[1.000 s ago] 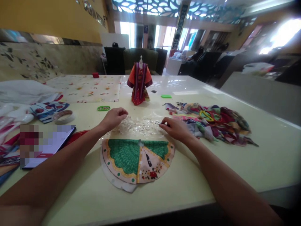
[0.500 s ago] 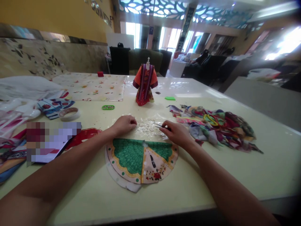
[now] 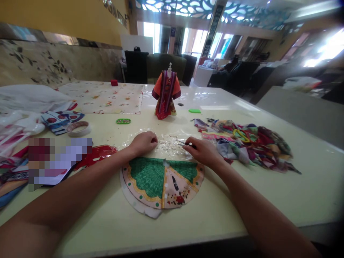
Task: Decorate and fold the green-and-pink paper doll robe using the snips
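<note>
My left hand [image 3: 143, 143] rests with curled fingers on a clear plastic sheet [image 3: 168, 146] scattered with tiny beads or sequins. My right hand [image 3: 204, 152] pinches slim metal tweezers [image 3: 186, 144], their tips over the sheet's right part. Just nearer to me lies a fan-shaped green and pink printed panel [image 3: 161, 182] on white backing, close to both wrists. Beyond the sheet stands a miniature orange and red robe [image 3: 166, 96] on a small dress form. Whatever the left fingertips touch is hidden.
Heaped colourful fabric scraps [image 3: 247, 145] lie right of my right hand. To the left are a tape roll [image 3: 77, 128], a small green tray [image 3: 123, 121], and a red cutout [image 3: 98, 154]. A seated person [image 3: 232, 68] is in the background beyond the table.
My left hand has shifted slightly right over the sheet, and its fingers have curled in. The right hand keeps the tweezers. The whole view has tilted and moved a little.
</note>
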Demonstrator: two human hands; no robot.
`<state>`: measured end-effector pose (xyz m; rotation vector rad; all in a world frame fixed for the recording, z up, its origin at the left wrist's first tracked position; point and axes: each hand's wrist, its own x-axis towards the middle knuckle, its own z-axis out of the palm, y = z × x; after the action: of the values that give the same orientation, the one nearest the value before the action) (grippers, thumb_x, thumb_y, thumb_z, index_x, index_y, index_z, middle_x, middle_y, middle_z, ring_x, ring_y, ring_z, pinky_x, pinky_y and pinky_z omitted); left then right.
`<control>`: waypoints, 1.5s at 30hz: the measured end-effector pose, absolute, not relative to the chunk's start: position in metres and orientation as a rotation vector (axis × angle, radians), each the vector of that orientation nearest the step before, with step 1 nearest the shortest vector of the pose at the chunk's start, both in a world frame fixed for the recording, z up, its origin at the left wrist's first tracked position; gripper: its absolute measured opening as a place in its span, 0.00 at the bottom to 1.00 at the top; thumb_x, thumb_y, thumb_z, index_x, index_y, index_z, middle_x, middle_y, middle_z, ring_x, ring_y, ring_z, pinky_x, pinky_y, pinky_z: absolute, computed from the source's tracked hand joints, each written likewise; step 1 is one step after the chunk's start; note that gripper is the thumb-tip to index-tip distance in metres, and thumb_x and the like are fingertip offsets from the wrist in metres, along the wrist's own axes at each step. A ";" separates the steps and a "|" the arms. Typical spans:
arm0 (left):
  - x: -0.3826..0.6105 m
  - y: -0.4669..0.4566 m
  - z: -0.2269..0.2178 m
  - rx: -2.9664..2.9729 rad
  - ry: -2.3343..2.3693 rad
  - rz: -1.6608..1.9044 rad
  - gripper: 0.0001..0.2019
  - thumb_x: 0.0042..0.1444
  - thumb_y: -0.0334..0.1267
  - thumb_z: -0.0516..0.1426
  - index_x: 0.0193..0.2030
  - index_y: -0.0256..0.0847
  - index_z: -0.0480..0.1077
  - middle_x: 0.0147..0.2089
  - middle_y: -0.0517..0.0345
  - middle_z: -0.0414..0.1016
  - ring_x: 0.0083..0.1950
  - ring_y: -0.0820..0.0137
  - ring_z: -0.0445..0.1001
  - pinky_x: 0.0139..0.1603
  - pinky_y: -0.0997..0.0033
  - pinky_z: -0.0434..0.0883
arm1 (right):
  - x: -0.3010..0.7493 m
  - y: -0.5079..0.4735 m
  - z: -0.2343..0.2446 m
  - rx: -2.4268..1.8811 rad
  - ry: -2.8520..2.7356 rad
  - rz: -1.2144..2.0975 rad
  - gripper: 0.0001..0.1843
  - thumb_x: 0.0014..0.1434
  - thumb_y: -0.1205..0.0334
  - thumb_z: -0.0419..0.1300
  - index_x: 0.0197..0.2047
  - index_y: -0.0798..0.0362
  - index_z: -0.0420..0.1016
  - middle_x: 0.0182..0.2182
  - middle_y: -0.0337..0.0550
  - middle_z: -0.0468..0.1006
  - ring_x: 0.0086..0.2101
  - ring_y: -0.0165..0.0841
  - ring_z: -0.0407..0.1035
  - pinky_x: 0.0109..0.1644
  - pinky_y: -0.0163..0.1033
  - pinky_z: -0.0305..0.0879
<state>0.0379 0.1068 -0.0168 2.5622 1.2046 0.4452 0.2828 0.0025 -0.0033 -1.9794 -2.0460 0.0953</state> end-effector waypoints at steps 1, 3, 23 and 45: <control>0.038 0.107 -0.017 2.562 1.207 0.444 0.07 0.51 0.34 0.55 0.33 0.39 0.75 0.38 0.55 0.77 0.38 0.67 0.73 0.37 0.70 0.65 | 0.283 0.003 -0.003 -1.980 -2.054 0.097 0.16 0.61 0.47 0.53 0.41 0.48 0.75 0.27 0.41 0.77 0.29 0.33 0.67 0.29 0.36 0.47; 0.038 0.107 -0.017 2.561 1.211 0.442 0.07 0.50 0.34 0.55 0.33 0.40 0.75 0.37 0.55 0.77 0.37 0.67 0.72 0.37 0.71 0.64 | 0.283 0.003 -0.004 -1.982 -2.065 0.095 0.16 0.61 0.47 0.53 0.41 0.48 0.75 0.27 0.41 0.77 0.29 0.33 0.67 0.29 0.36 0.47; 0.043 0.110 -0.024 2.379 1.234 0.467 0.08 0.48 0.34 0.56 0.33 0.39 0.76 0.36 0.56 0.79 0.37 0.67 0.74 0.36 0.72 0.67 | 0.277 -0.002 0.000 -1.905 -2.049 0.110 0.16 0.61 0.47 0.53 0.41 0.48 0.75 0.25 0.40 0.75 0.26 0.32 0.66 0.29 0.36 0.47; 0.035 0.109 -0.005 2.374 1.203 0.456 0.11 0.48 0.34 0.57 0.37 0.40 0.77 0.36 0.55 0.78 0.35 0.68 0.73 0.35 0.71 0.66 | 0.297 0.014 -0.015 -1.805 -2.025 0.452 0.17 0.59 0.49 0.53 0.37 0.52 0.75 0.25 0.39 0.72 0.27 0.31 0.63 0.30 0.35 0.52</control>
<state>0.0351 0.1093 -0.0046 2.3735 1.2032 0.4557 0.2966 0.0139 -0.0149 -1.8053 -2.0246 0.4517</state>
